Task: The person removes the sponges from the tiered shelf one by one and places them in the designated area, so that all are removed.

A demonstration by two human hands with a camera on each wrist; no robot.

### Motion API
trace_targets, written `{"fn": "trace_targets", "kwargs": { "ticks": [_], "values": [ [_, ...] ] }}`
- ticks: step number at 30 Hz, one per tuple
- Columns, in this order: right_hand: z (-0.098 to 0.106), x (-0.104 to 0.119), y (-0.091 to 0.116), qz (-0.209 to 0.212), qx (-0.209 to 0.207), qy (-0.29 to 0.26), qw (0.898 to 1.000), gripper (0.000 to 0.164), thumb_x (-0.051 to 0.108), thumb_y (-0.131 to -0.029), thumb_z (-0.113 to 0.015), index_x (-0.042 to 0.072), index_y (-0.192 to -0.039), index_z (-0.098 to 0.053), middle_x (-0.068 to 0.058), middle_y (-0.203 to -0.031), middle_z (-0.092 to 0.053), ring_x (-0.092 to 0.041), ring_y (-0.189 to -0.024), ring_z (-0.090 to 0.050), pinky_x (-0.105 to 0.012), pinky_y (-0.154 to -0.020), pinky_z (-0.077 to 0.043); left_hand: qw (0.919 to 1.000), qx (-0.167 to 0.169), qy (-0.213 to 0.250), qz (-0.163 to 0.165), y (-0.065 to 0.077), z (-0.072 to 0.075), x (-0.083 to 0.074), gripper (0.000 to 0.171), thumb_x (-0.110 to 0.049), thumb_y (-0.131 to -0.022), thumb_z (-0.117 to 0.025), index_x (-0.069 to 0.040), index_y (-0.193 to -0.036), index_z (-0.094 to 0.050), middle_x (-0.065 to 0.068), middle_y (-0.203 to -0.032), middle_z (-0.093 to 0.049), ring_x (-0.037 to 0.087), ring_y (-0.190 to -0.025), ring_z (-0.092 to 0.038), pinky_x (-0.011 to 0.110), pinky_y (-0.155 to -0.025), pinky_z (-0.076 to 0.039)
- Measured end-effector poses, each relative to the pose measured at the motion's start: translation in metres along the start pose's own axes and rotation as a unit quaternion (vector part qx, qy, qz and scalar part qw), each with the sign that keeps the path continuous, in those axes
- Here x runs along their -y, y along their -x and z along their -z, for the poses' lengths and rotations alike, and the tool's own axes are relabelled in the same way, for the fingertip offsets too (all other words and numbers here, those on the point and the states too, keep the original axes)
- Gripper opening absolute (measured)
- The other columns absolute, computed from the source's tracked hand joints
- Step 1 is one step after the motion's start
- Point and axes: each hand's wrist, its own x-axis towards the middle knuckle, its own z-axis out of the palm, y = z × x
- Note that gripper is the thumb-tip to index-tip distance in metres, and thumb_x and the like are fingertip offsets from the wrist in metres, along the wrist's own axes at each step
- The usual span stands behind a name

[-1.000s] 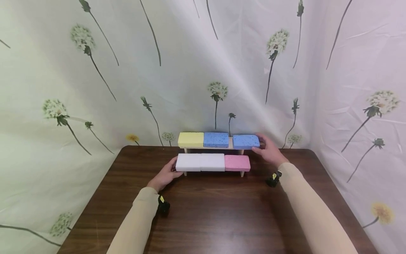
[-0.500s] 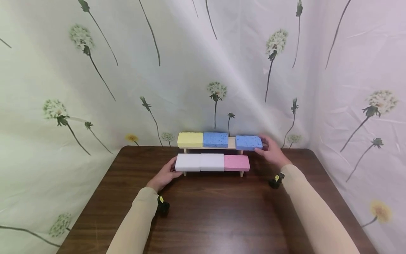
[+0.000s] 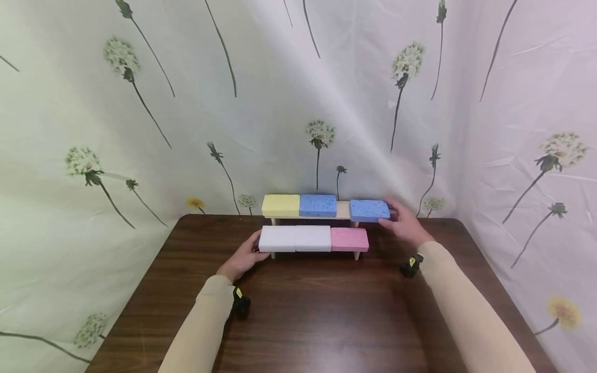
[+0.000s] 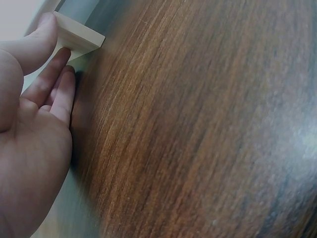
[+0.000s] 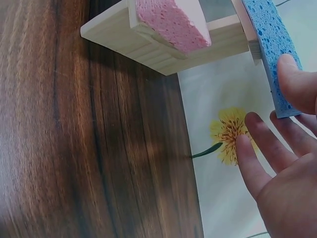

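My right hand (image 3: 404,227) pinches the right end of a blue sponge (image 3: 369,211), thumb on top in the right wrist view. That sponge lies at the right end of the upper tier of a two-tier wooden rack (image 3: 343,210), overhanging its edge. A gap separates it from a second blue sponge (image 3: 318,205), which sits beside a yellow sponge (image 3: 281,205). On the lower tier are two white sponges (image 3: 295,239) and a pink sponge (image 3: 350,239), side by side. My left hand (image 3: 242,257) holds the lower tier's left end, thumb against the wood (image 4: 79,34) in the left wrist view.
The rack stands near the back edge of a dark wood-grain table (image 3: 298,311). Behind it hangs a pale cloth (image 3: 261,119) printed with dandelions, which also closes off both sides. A small black device (image 3: 411,265) sits at my right wrist.
The right hand has drawn its blue sponge a little to the right, widening the gap to the other blue one. My left hand and the rack have stayed in place.
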Motion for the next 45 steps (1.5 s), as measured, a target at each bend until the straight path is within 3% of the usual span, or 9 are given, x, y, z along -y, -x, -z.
{"fn": "trace_targets", "kwargs": {
  "ticks": [12, 24, 34, 38, 42, 45],
  "values": [
    [0.015, -0.015, 0.011, -0.008, -0.014, 0.002, 1.0, 0.068, 0.022, -0.104, -0.067, 0.014, -0.163, -0.034, -0.021, -0.166, -0.034, -0.049, -0.149, -0.039, -0.061, -0.116, -0.039, 0.9999, -0.001, 0.01, -0.01, -0.002, -0.002, 0.0, 0.083, 0.004, -0.097, -0.066, -0.009, -0.167, -0.023, 0.024, -0.162, -0.041, 0.04, -0.148, -0.042, 0.056, -0.123, -0.031],
    [0.028, -0.024, 0.024, -0.002, -0.026, -0.012, 1.0, 0.069, 0.016, -0.105, -0.065, 0.009, -0.165, -0.029, -0.024, -0.167, -0.031, -0.048, -0.152, -0.034, -0.06, -0.119, -0.036, 0.9999, -0.009, -0.004, 0.004, 0.0, -0.001, -0.001, 0.082, 0.003, -0.098, -0.066, -0.012, -0.167, -0.024, 0.023, -0.163, -0.042, 0.04, -0.148, -0.042, 0.058, -0.123, -0.031],
    [0.039, -0.043, 0.037, -0.008, -0.042, -0.008, 0.999, 0.067, 0.018, -0.107, -0.062, 0.004, -0.163, -0.029, -0.029, -0.165, -0.032, -0.05, -0.152, -0.031, -0.065, -0.12, -0.03, 0.9999, -0.012, 0.0, 0.008, -0.002, -0.004, -0.003, 0.082, 0.002, -0.098, -0.067, -0.014, -0.167, -0.025, 0.02, -0.164, -0.041, 0.038, -0.151, -0.039, 0.057, -0.124, -0.028],
    [0.04, -0.05, 0.039, -0.006, -0.049, -0.008, 0.999, 0.065, 0.015, -0.106, -0.063, 0.001, -0.161, -0.031, -0.031, -0.161, -0.036, -0.052, -0.148, -0.037, -0.066, -0.118, -0.035, 1.0, -0.01, 0.002, 0.002, -0.002, -0.003, -0.003, 0.083, 0.002, -0.098, -0.067, -0.012, -0.167, -0.024, 0.021, -0.164, -0.04, 0.039, -0.15, -0.04, 0.058, -0.124, -0.029],
    [0.033, -0.06, 0.041, 0.0, -0.045, 0.003, 0.999, 0.065, 0.009, -0.104, -0.066, -0.005, -0.158, -0.034, -0.034, -0.156, -0.043, -0.048, -0.142, -0.046, -0.054, -0.113, -0.044, 0.9999, -0.007, 0.0, -0.008, 0.0, -0.001, 0.0, 0.083, 0.001, -0.098, -0.067, -0.009, -0.167, -0.023, 0.023, -0.163, -0.04, 0.04, -0.148, -0.041, 0.057, -0.122, -0.032],
    [0.028, -0.064, 0.044, -0.006, -0.04, 0.019, 0.999, 0.065, 0.008, -0.103, -0.067, -0.005, -0.157, -0.035, -0.034, -0.154, -0.045, -0.046, -0.139, -0.049, -0.053, -0.112, -0.046, 0.9999, -0.004, 0.006, -0.01, 0.002, -0.001, -0.002, 0.084, 0.003, -0.098, -0.067, -0.008, -0.167, -0.022, 0.025, -0.163, -0.039, 0.04, -0.149, -0.04, 0.056, -0.122, -0.031]
  ]
}}
